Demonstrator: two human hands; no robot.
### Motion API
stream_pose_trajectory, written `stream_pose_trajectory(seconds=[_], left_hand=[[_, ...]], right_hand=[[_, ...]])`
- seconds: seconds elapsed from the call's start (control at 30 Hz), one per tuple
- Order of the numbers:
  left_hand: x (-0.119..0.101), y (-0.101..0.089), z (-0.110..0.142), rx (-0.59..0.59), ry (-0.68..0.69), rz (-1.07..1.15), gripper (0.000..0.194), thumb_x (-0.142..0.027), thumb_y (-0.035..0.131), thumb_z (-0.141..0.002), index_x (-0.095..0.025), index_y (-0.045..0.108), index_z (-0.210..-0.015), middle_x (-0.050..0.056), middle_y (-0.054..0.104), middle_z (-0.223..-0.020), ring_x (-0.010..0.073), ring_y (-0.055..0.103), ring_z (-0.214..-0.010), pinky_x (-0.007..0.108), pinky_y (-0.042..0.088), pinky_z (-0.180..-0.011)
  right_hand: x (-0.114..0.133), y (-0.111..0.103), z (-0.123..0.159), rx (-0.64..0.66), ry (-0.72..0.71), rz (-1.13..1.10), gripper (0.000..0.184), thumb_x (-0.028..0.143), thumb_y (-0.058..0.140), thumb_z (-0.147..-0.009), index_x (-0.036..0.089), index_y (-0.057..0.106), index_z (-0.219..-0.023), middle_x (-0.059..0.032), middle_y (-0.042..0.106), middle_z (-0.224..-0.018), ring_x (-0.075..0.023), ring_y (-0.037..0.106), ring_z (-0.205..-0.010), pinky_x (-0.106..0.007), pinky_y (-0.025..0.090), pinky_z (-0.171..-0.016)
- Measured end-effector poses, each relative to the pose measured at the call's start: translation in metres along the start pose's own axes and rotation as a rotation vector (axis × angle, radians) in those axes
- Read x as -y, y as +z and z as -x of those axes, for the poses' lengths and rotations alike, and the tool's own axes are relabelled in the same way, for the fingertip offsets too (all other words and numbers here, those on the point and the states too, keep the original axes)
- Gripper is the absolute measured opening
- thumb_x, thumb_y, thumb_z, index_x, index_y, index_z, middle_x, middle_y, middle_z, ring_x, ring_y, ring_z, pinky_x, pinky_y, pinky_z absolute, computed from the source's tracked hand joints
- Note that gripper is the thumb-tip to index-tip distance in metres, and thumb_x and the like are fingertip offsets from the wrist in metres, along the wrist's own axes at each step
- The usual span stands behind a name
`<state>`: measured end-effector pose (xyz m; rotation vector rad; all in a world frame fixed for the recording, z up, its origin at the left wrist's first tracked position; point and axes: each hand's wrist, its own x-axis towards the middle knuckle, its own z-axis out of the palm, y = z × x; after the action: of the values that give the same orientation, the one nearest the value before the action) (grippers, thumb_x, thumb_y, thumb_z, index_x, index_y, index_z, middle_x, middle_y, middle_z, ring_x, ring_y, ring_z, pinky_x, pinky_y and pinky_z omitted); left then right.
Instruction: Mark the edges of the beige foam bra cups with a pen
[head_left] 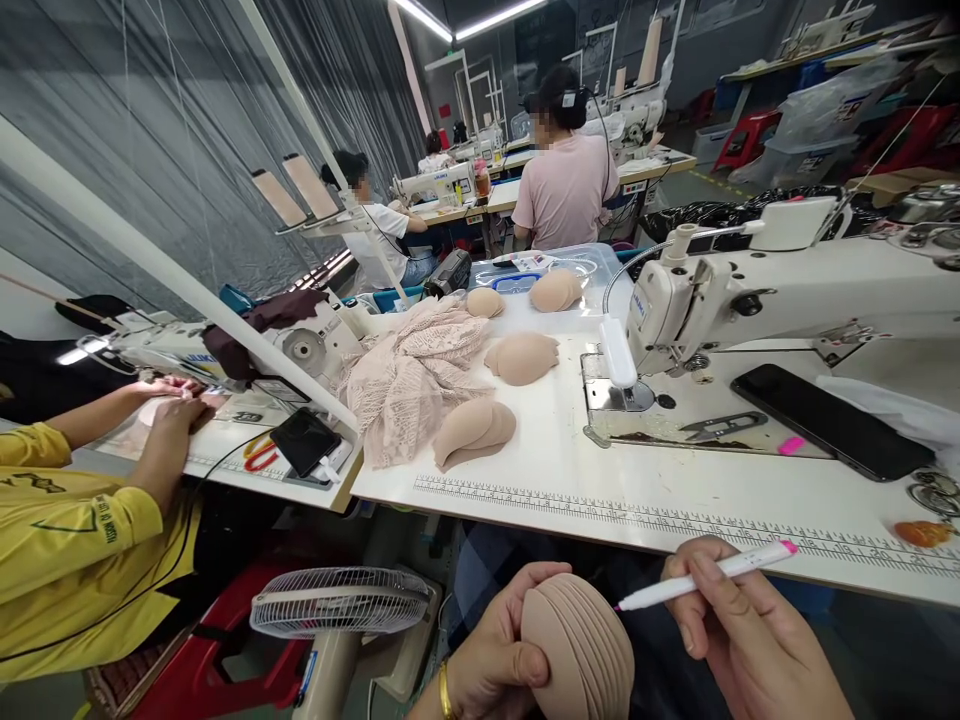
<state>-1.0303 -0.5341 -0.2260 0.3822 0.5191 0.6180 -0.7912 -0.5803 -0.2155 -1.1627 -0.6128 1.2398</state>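
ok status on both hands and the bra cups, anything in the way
Left hand holds fanned stack of beige bra cups. Right hand grips white marker pen, tip at stack's edge, contact unclear. Nothing visibly in the way.

Beige pads, white pen with pink end, pale pink openwork-patterned fabric, black phone, yellow shirt

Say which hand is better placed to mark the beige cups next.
Probably the right hand: it holds the pen, tip toward the cups, while the left hand grips their stack.
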Motion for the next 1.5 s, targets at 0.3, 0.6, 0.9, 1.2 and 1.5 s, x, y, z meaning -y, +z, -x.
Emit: stream_pose_trajectory(seconds=[0.3,0.6,0.9,1.2,1.5], left_hand=[[0.002,0.000,-0.003,-0.001,0.019,-0.003,0.079,-0.025,0.108,-0.056,-0.025,0.075,-0.128,0.011,0.077,-0.121,0.0260,0.074,-0.108,0.039,0.057,-0.097],[0.001,0.000,-0.002,0.016,0.020,-0.001,0.078,-0.026,0.107,-0.057,-0.026,0.075,-0.128,0.011,0.078,-0.121,0.0269,0.074,-0.109,0.041,0.055,-0.098],[0.000,0.001,-0.002,0.042,0.050,-0.019,0.078,-0.027,0.106,-0.061,-0.026,0.073,-0.131,0.015,0.077,-0.127,0.0325,0.072,-0.120,0.048,0.051,-0.106],[0.002,0.002,0.001,-0.011,0.041,-0.027,0.078,-0.027,0.107,-0.057,-0.025,0.075,-0.128,0.011,0.076,-0.125,0.0257,0.072,-0.113,0.041,0.054,-0.101],[0.003,0.000,0.001,-0.007,0.041,-0.024,0.077,-0.024,0.106,-0.059,-0.024,0.074,-0.129,0.012,0.076,-0.125,0.0259,0.073,-0.113,0.041,0.055,-0.100]], right_hand=[[-0.004,-0.007,0.002,-0.001,0.007,0.006,0.047,0.056,0.063,-0.104,0.024,0.057,-0.071,-0.0030,0.053,-0.067,-0.0193,0.050,-0.066,-0.030,0.048,-0.062],[-0.011,-0.009,0.004,0.008,-0.002,0.081,0.042,0.055,0.061,-0.106,0.025,0.063,-0.077,-0.0028,0.054,-0.067,-0.0206,0.051,-0.069,-0.031,0.048,-0.068],[0.001,-0.001,0.002,0.047,0.009,0.017,0.043,0.056,0.056,-0.108,0.025,0.069,-0.080,-0.0029,0.052,-0.066,-0.0198,0.048,-0.065,-0.029,0.048,-0.062],[-0.004,0.001,0.007,0.093,0.002,0.054,0.043,0.053,0.053,-0.111,0.026,0.067,-0.081,-0.0023,0.055,-0.065,-0.0199,0.054,-0.068,-0.030,0.050,-0.068],[-0.003,0.003,0.010,0.119,-0.021,0.109,0.040,0.049,0.050,-0.113,0.026,0.065,-0.085,-0.0003,0.053,-0.063,-0.0181,0.051,-0.065,-0.027,0.049,-0.069]])
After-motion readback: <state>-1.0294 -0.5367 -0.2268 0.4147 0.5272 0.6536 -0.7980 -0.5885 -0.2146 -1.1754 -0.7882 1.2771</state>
